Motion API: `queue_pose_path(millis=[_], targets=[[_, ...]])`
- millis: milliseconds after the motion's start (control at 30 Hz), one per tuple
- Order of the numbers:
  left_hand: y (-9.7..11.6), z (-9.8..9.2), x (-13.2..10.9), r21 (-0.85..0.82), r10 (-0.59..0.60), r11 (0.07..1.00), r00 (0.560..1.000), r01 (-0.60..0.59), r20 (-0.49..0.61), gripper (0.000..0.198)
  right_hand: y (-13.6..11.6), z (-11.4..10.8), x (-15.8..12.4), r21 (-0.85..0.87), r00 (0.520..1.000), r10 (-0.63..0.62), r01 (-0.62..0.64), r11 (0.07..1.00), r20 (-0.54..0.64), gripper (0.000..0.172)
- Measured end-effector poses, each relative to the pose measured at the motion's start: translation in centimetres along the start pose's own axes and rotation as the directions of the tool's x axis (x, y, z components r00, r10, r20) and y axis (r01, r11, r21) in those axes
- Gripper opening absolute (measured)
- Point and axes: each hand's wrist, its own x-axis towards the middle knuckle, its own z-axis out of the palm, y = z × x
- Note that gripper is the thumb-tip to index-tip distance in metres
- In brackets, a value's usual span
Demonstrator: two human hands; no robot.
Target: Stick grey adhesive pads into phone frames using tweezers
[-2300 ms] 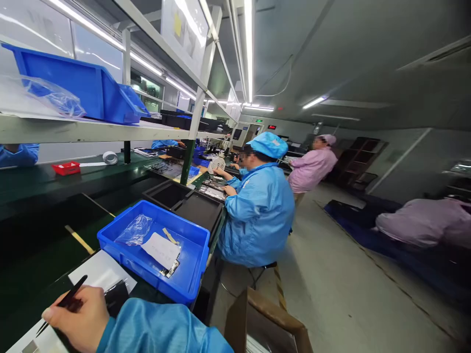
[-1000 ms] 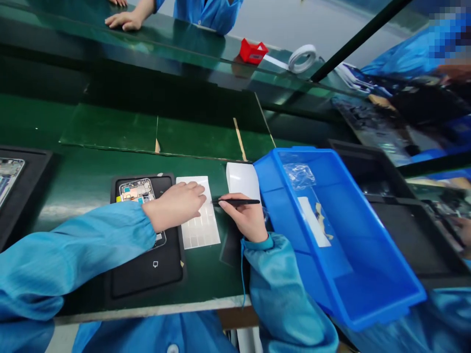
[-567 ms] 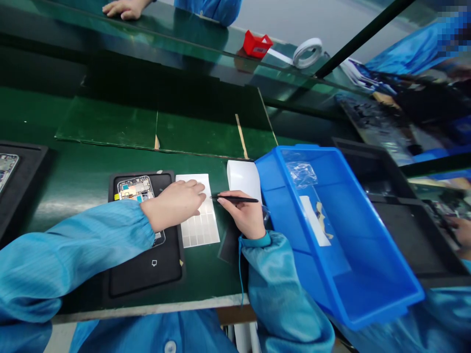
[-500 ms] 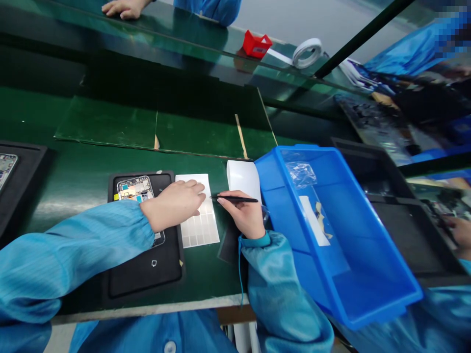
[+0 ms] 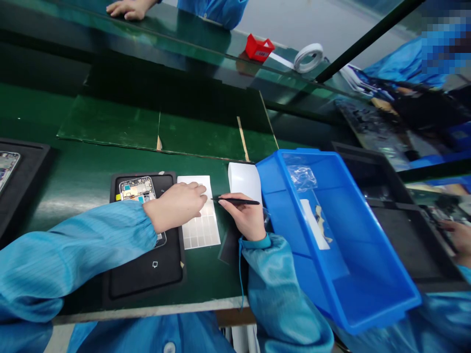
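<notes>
My left hand (image 5: 180, 205) rests across the upper part of a white sheet of labels (image 5: 201, 233), its fingers slightly apart and reaching toward the sheet's right edge. My right hand (image 5: 247, 215) grips black tweezers (image 5: 241, 200) between thumb and fingers. Their thin tip points left, close beside the fingers of my left hand. Whether the tip touches a label is too small to tell. Under my left wrist, a phone with its inner parts exposed (image 5: 136, 187) lies in a black tray (image 5: 145, 277); my forearm covers much of it.
A blue bin (image 5: 353, 215) with plastic film and paper scraps stands at right. Curled white paper (image 5: 243, 177) sits beside it. Another black tray (image 5: 27, 181) is at left. On the shelf are a red box (image 5: 259, 48), a white tape roll (image 5: 308, 58) and a co-worker's hand (image 5: 127, 9).
The whole view has shifted slightly. Both hands, the tweezers and the label sheet keep nearly the same positions relative to each other.
</notes>
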Motion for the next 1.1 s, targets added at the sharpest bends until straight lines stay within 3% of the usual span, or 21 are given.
queue_pose_path(millis=[300, 467, 567, 700, 1100], targets=[[0.1, -0.7, 0.1, -0.058, -0.051, 0.997, 0.999, 0.052, 0.015, 0.037, -1.1, -1.2, -0.3, 0.119, 0.993, 0.014, 0.0, 0.993, -0.119, 0.019], [-0.4, -2.3, -0.8, -0.335, -0.057, 0.941, 0.998, 0.054, 0.0, 0.054, -3.6, -1.8, -1.1, 0.131, 0.987, -0.057, 0.077, 0.988, -0.15, 0.014], [-0.1, -3.5, -1.8, -0.498, -0.071, 0.867, 0.992, 0.011, -0.1, 0.04, -5.6, -1.7, -1.8, 0.151, 0.988, -0.1, 0.117, 0.982, -0.115, 0.013], [0.7, -4.2, -3.3, -0.587, -0.115, 0.809, 0.979, -0.006, -0.167, 0.013, -7.2, -1.1, -2.9, 0.179, 0.987, -0.133, 0.147, 0.973, -0.087, 0.014], [1.6, -3.3, -7.6, -0.643, -0.267, 0.765, 0.927, 0.038, -0.262, 0.009, -9.0, 1.6, -4.3, 0.19, 0.99, -0.137, 0.142, 0.972, -0.039, 0.013]])
